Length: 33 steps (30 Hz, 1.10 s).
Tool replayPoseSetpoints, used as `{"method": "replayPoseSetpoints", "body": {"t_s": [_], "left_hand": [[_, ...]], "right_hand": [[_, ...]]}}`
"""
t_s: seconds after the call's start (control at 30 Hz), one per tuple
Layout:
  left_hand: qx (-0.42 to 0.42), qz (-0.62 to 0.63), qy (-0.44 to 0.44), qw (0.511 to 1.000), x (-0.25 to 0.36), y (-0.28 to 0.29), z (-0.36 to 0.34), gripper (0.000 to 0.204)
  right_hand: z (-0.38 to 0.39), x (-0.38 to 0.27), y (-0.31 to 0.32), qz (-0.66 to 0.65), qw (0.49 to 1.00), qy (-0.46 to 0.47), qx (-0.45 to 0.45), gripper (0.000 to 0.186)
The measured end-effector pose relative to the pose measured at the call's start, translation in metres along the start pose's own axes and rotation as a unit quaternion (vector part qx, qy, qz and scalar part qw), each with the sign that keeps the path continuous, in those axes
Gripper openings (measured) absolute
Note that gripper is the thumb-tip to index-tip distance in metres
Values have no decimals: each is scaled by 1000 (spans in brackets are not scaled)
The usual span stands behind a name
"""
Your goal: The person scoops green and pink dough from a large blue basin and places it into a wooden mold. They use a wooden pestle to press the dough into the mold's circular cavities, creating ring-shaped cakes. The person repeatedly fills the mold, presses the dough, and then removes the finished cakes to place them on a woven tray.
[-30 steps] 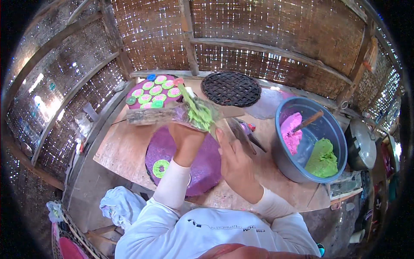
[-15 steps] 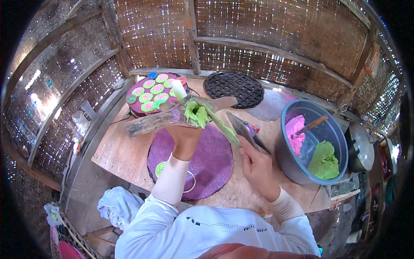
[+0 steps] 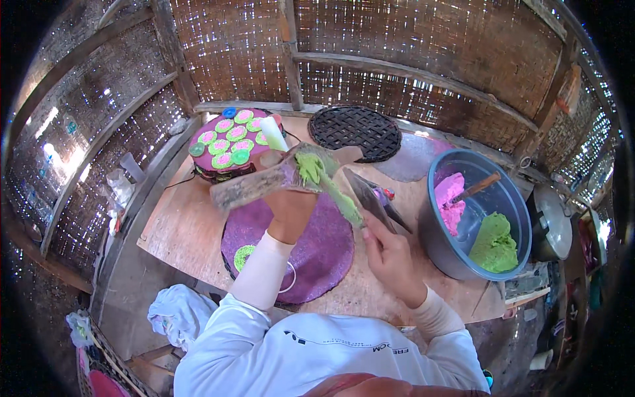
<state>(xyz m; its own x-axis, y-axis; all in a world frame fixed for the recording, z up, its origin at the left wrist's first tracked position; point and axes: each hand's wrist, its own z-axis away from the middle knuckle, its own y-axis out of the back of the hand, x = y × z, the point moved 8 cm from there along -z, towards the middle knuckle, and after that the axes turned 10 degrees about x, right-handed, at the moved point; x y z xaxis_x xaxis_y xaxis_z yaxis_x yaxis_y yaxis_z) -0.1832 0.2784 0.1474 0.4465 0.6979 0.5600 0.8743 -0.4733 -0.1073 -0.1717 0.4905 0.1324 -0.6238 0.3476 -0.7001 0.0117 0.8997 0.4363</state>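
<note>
My left hand [image 3: 289,210] is closed around a wooden press [image 3: 238,189] with a long bar handle, held above the table. Soft green dough [image 3: 309,169] sits in the press's opening. My right hand [image 3: 395,261] grips a thin spatula [image 3: 342,204], its blade coated with green dough and its tip at the opening. Below my left hand lies a round purple mat [image 3: 324,241]. On it are a lacy green disc [image 3: 243,257] and a white ring [image 3: 289,283], partly hidden by my left sleeve. My fingers hide most of the spatula's handle.
Right of the mat stands a blue-grey basin [image 3: 433,231] with pink dough [image 3: 450,198], green dough [image 3: 495,245] and a wooden stick. Lacy green-and-pink discs [image 3: 236,133] cover a round purple stack at the back left. Beside it are a white cylinder [image 3: 272,132] and a black woven tray [image 3: 355,134].
My left hand and the press have shifted right, closer to the spatula. The hollow seen in the green dough no longer shows. The whole view has shifted slightly.
</note>
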Motion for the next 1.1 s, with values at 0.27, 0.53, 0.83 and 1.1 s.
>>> {"method": "replayPoseSetpoints", "body": {"t_s": [0.27,0.53,0.83,1.1], "left_hand": [[27,77,52,995,-55,53,-28,38],[-119,702,268,650,-19,54,-43,24],[-159,785,310,512,5,9,-8,21],[-225,682,321,617,23,-5,-6,25]], "right_hand": [[19,17,42,-141,988,-29,-53,31],[26,48,191,-41,978,-195,68,25],[10,-33,153,49,994,87,48,20],[-28,-76,105,329,885,322,-63,30]]}}
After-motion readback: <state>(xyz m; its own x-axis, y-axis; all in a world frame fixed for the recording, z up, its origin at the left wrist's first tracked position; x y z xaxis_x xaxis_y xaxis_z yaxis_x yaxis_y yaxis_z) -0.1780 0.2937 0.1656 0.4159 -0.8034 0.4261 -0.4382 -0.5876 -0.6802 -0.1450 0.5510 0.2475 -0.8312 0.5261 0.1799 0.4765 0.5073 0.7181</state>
